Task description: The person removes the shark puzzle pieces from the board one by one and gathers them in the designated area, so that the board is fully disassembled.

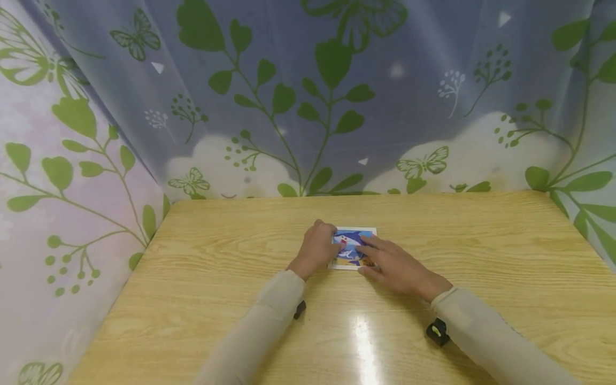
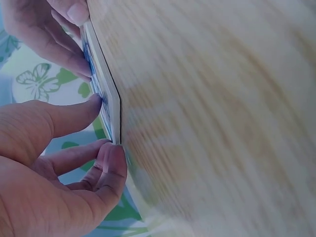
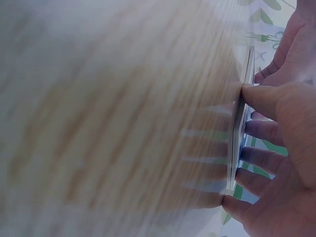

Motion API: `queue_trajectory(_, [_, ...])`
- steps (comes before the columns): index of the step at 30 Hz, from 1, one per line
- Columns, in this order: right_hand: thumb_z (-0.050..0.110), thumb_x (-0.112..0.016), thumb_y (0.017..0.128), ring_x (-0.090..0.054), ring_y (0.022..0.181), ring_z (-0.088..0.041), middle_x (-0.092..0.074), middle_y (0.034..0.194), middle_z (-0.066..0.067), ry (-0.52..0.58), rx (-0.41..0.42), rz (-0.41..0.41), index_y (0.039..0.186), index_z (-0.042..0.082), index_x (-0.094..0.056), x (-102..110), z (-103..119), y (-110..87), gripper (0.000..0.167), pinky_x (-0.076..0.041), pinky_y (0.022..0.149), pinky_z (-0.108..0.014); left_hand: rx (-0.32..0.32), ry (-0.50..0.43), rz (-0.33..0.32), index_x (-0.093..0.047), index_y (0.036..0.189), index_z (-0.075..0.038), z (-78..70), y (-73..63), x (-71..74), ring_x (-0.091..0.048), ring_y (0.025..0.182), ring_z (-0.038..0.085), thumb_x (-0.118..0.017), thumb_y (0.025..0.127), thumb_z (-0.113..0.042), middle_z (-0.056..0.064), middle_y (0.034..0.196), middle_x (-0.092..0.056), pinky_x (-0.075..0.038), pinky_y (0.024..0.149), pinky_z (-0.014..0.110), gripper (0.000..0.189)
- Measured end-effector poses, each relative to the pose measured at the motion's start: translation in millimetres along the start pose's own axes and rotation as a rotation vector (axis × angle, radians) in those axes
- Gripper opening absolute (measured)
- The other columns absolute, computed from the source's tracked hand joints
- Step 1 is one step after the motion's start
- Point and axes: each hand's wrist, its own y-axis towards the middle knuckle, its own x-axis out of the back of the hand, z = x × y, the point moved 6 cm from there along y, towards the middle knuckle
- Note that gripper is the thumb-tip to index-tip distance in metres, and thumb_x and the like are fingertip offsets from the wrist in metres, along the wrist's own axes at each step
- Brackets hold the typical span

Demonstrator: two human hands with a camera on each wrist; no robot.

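Note:
A small flat picture board [image 1: 353,262] with a white border and a blue shark scene lies on the wooden table. My left hand [image 1: 317,245] holds its left edge, the thumb on the picture and the curled fingers at the side. In the left wrist view, the left hand's thumb [image 2: 79,116] presses near the border and the fingertips [image 2: 114,155] meet the corner. My right hand [image 1: 397,264] lies over the right part with fingers spread on the picture. The right wrist view shows its thumb [image 3: 261,96] against the board's edge [image 3: 236,133]. The right hand covers part of the picture.
The light wooden table [image 1: 216,299] spreads out on all sides of the board, with a bright glare spot in front. A patterned curtain [image 1: 269,107] hangs behind it. Black wrist devices [image 1: 437,332] sit under the sleeves.

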Motion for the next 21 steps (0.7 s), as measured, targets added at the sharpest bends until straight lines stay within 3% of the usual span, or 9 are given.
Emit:
queue_trajectory(8, [0.027,-0.062,0.102,-0.038,0.140,-0.049,-0.040,0.152,-0.031,0.014,-0.010,0.019,0.142,-0.006,-0.052,0,0,-0.2,0.052,-0.034,0.112,-0.061,0.081,-0.118,-0.009,-0.067,0.120,0.009,4.2,1.8,0.8,-0.061,0.116,0.034,-0.079,0.090,-0.015,0.021,0.121,-0.066,-0.050,0.100,0.045,0.040])
queue_trajectory(21, [0.026,-0.063,0.102,-0.037,0.141,-0.049,-0.040,0.153,-0.029,0.022,-0.024,0.025,0.142,-0.006,-0.053,1,1,-0.4,0.052,-0.034,0.112,-0.061,0.180,-0.201,-0.038,-0.067,0.117,0.005,11.7,5.7,0.8,-0.064,0.109,0.030,-0.085,0.084,-0.015,0.016,0.116,-0.069,-0.053,0.095,0.042,0.042])
